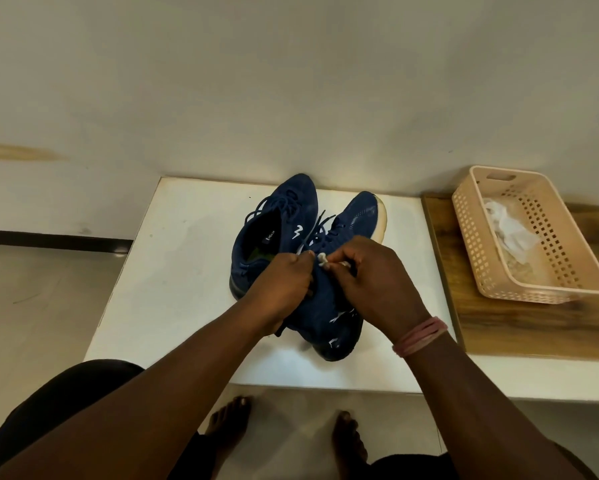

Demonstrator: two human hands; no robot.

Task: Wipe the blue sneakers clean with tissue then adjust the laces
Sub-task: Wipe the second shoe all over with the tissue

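Note:
Two dark blue sneakers stand side by side on a white table (173,271), toes pointing away from me. The left sneaker (274,223) lies untouched with its laces loose. Both my hands are at the near end of the right sneaker (357,216), which has a white sole edge. My left hand (287,282) grips the sneaker's collar from the left, fingers curled. My right hand (371,271) is curled over the top and pinches a small white piece (322,259); I cannot tell whether it is a lace tip or tissue. The dark laces (320,223) run loose beyond my fingers.
A peach perforated plastic basket (568,289) holding crumpled white tissue (509,226) sits on a wooden surface (499,334) right of the table. A wall rises close behind the table. My bare feet are on the tiled floor below the table's front edge.

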